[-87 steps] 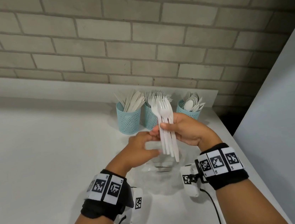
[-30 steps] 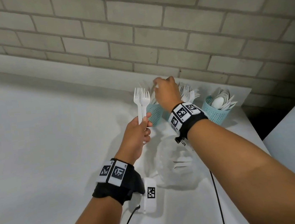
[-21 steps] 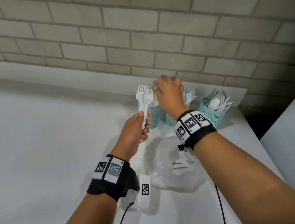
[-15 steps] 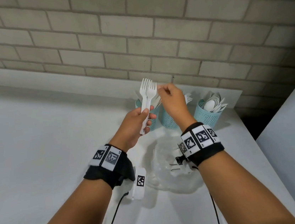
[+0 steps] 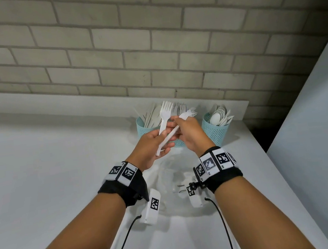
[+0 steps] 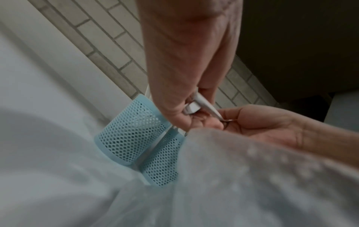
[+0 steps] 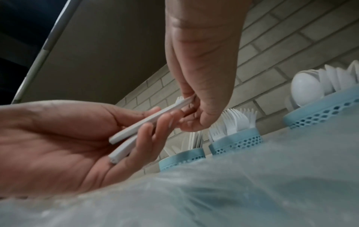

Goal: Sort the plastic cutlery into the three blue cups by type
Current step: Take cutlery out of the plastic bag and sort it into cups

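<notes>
Two white plastic forks are sitting between the hands, above the surface and just in front of the blue cups. The left hand is lying palm-up with fingers loosely curled, cradling both fork handles across them. The right hand is pinching the upper fork near its neck between thumb and fingertips, seemingly drawing it out of the left hand's hold; its tines are pointing toward 2 o'clock while the other fork's tines are pointing toward 12.

Outward from the hands, at 12 o'clock, the three cups are standing in a row against the brick wall. The left cup is holding knives, the middle cup, largely hidden behind the hands in the head view, is bristling with forks, and the right cup, at 2 o'clock, is holding spoons. At 6 o'clock from the hands a clear plastic bag is lying crumpled on the surface; something pale seems to remain inside it, though I cannot tell what.

The step in hand looks like passing forks one by one to the right hand for the middle cup. The next move calls for lifting the pinched fork clear and lowering it handle-first among the crowded tines without knocking the neighbours.
</notes>
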`<state>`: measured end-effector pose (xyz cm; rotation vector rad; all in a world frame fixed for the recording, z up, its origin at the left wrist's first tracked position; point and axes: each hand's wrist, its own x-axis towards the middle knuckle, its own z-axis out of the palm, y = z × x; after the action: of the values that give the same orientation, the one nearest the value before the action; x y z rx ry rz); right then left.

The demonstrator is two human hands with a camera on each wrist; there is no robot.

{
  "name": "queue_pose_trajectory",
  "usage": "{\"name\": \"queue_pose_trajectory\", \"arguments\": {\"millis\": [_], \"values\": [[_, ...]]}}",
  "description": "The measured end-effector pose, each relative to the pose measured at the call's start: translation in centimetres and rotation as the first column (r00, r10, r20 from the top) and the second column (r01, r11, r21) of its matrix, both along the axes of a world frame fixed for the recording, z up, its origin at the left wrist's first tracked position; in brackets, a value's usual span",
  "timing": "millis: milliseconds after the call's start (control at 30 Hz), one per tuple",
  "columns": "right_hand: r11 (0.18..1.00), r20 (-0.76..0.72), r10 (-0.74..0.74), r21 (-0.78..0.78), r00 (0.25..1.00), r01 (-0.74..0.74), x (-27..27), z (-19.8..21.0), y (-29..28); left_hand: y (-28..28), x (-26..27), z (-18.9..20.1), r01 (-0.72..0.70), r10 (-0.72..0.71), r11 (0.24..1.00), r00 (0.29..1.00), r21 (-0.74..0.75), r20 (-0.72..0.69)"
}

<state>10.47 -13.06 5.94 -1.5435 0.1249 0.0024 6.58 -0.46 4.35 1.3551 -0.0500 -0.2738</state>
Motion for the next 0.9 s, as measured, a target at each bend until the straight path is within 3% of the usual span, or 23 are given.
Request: {"name": "queue_pose_trajectory", "arguments": {"millis": [200,500,900], "values": [[0.992,-0.052,0.015,0.126,0.999,-0.008,-0.3,0.2,0.5,0.0,0.0,-0.1,0.015,-0.015,1.0,1.0,-0.01,-0.011],[0.997,0.009,0.005,-0.074,1.0,-0.005,-0.3,-0.1,1.7,-0.9,0.0,-0.4,0.039,-0.039,0.998,0.999,0.045,-0.015],[0.983,0.097,-0.086,0.172,0.992,0.068,0.0,-0.7,-0.2,-1.6,0.4,-1.3,0.154,-0.157,0.971,0.988,0.182,0.0]]}}
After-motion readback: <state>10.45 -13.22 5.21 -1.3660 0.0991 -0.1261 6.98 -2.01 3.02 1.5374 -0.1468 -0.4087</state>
